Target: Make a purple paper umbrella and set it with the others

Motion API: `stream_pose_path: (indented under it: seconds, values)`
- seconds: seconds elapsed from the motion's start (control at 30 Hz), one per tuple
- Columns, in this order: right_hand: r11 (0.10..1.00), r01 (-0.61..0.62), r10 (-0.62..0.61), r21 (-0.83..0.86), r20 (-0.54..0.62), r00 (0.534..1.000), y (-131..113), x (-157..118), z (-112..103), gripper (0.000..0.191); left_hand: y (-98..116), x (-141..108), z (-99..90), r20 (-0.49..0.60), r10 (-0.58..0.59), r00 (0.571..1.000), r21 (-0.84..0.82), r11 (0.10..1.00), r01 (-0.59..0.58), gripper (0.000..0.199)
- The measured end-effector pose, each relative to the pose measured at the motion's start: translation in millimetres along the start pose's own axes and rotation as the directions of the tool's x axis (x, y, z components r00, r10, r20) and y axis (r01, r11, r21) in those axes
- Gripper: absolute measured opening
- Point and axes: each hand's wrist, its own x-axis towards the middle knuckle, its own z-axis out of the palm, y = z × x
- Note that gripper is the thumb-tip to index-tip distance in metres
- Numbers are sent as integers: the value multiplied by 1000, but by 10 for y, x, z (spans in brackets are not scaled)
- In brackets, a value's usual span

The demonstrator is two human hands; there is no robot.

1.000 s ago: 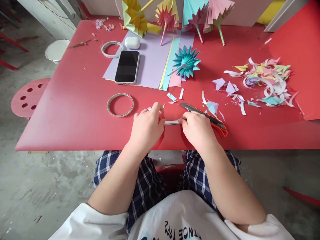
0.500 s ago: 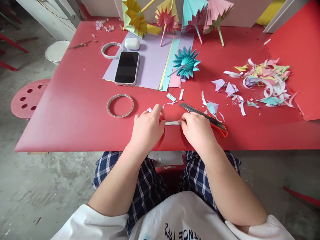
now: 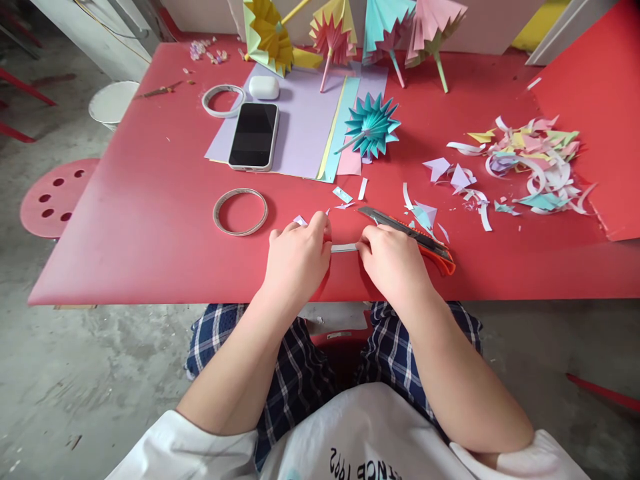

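A thin white strip (image 3: 344, 248) spans the gap between my two hands, close above the red table near its front edge. My left hand (image 3: 299, 257) pinches its left end, fingers curled. At the other end my right hand (image 3: 393, 261) is closed on it between thumb and fingers. The strip's ends are hidden inside my fingers. A box cutter (image 3: 425, 239) with an orange handle lies just beyond my right hand, blade pointing left. Small paper scraps (image 3: 343, 194) are scattered past the hands. To the left of my left hand lies a roll of tape (image 3: 241, 212).
Behind are a phone (image 3: 254, 136), a white earbud case (image 3: 264, 87), another tape roll (image 3: 223, 101) and coloured paper sheets (image 3: 305, 133). A teal folded paper umbrella (image 3: 373, 127) lies there; several more stand at the back. Paper offcuts (image 3: 540, 160) are heaped right on the red table (image 3: 150, 253).
Almost nothing differs. My hands keep hold of the white strip, and the left hand has shifted very slightly.
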Motion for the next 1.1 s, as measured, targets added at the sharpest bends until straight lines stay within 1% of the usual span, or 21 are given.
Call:
stream_pose_path:
  seconds: [0.17, 0.37, 0.5, 0.63, 0.8, 1.1]
  values:
    - [1000, 5, -5, -20, 3, 1000, -14, -5, -15, 14, 2, -14, 7, -10, 1, 1000, 8, 1000, -1, 12]
    - [1000, 0, 1, -26, 45, 999, -26, 15, -36, 14, -4, -42, -9, -15, -5, 1000, -52, 999, 4, 11]
    - [997, 42, -38, -64, 52, 998, -21, 38, -41, 14, -9, -59, -8, -23, -10, 1000, -77, 997, 8, 10]
    - [992, 71, -65, -106, 63, 996, -21, 52, -54, 15, -5, -48, -13, -13, -19, 1000, -56, 998, 18, 10]
    - [991, 61, -54, -120, 61, 997, -27, 46, -63, 15, -2, -19, -32, 13, -24, 1000, -36, 999, 24, 11]
    - [992, 56, -49, -113, 58, 997, -16, 41, -52, 15, -11, -42, -40, -1, -10, 1000, -68, 998, 10, 11]
